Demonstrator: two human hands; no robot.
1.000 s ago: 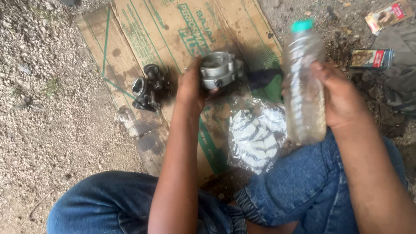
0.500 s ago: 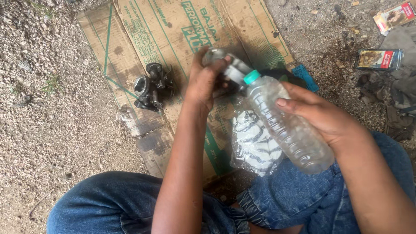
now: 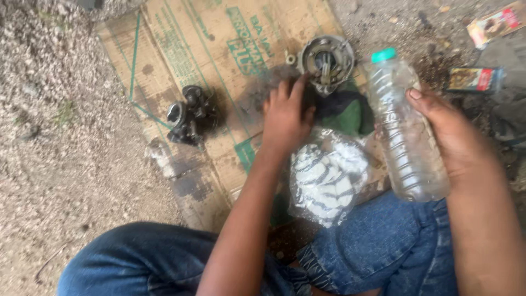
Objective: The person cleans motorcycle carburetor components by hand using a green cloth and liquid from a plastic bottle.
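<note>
Left hand: my fingers reach toward the round metal housing, tips at its near edge; I cannot tell whether they pinch it.
Right hand: my fingers are wrapped around the clear plastic bottle, held upright with its green cap on, far end up.
Housing: lies open-face up on the flattened cardboard, far side, just left of the bottle.
Carburetor body: dark, on the cardboard, well left of my left hand.
Plastic bag: crumpled, near my knee, between both arms.
</note>
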